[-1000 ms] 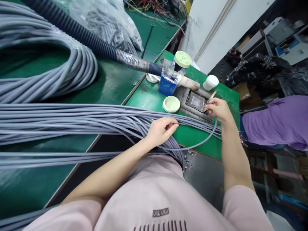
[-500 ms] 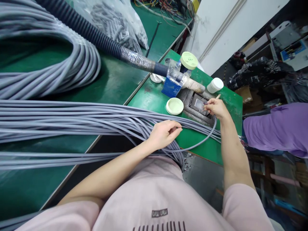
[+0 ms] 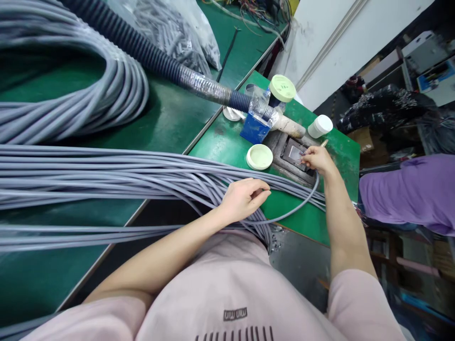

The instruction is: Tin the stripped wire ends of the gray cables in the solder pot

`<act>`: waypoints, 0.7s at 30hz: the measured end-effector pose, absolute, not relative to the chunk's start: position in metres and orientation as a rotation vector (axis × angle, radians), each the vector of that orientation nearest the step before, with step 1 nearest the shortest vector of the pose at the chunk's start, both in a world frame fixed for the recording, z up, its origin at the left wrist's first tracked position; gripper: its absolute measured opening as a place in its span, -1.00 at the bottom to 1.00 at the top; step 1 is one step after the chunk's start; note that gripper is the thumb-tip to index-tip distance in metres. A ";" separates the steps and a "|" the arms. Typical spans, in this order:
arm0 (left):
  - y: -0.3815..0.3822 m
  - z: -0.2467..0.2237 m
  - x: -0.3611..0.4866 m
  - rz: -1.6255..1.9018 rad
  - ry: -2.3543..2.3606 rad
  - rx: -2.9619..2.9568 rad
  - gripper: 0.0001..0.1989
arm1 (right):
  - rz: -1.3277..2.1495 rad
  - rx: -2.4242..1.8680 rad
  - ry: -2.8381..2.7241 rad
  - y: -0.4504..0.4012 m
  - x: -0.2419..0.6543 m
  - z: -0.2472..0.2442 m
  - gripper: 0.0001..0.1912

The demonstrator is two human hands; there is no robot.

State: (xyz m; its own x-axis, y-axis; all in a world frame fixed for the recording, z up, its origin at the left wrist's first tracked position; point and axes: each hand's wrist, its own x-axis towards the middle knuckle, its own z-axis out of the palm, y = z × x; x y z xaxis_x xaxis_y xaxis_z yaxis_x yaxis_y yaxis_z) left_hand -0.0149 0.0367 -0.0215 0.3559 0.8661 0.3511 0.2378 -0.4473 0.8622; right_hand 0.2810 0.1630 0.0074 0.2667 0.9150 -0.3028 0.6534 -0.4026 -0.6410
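My right hand pinches the end of a grey cable, whose thin wire ends show at my fingertips. These tips hang over a dark solder pot with a shiny grey, rectangular molten surface. The cable curves down from this hand and back toward the bundle. My left hand rests on the bundle of grey cables, fingers loosely curled and the thumb slightly apart, with nothing seen in its grasp. Its palm side is hidden.
A dark ribbed hose ends in a pale nozzle above the pot, beside a blue block. Around stand a shallow pale-green dish, a white jar and a green-lidded jar. A person in a purple top is at right.
The view has shifted slightly. Both hands stay in nearly the same places, the right one still holding the cable end over the pot.
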 end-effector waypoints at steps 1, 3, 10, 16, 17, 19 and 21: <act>0.037 -0.021 -0.015 1.092 0.963 1.894 -0.86 | 0.918 -2.159 -1.426 0.163 0.281 0.007 -0.80; 0.037 -0.021 -0.015 1.089 0.967 1.898 -0.86 | 0.918 -2.168 -1.431 0.163 0.280 0.007 -0.80; 0.037 -0.021 -0.014 1.099 0.966 1.900 -0.86 | 0.906 -2.186 -1.435 0.162 0.278 0.009 -0.79; 0.037 -0.021 -0.014 1.102 0.963 1.898 -0.87 | 0.906 -2.184 -1.442 0.162 0.278 0.008 -0.80; 0.037 -0.021 -0.014 1.101 0.962 1.899 -0.87 | 0.906 -2.184 -1.444 0.162 0.278 0.008 -0.80; 0.037 -0.021 -0.014 1.099 0.962 1.900 -0.87 | 0.907 -2.181 -1.447 0.163 0.279 0.007 -0.80; 0.037 -0.022 -0.014 1.102 0.961 1.903 -0.87 | 0.908 -2.177 -1.449 0.163 0.279 0.006 -0.79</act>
